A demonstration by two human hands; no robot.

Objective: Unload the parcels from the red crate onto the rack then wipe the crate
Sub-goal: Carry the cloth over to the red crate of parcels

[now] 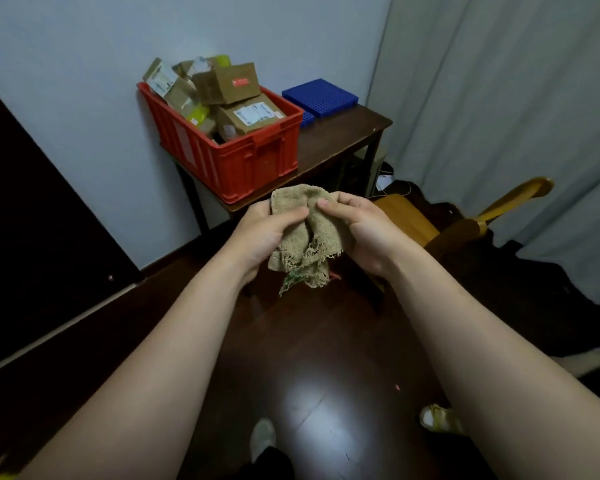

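Dim, soft image; overhead glare on the floor (309,403); wide-angle bending at edges.

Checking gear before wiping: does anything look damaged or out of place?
Yes. The cloth gripped by the left hand and right hand is frayed and torn at its lower edge. Parcels heap above the rim of the red crate, some tilted.
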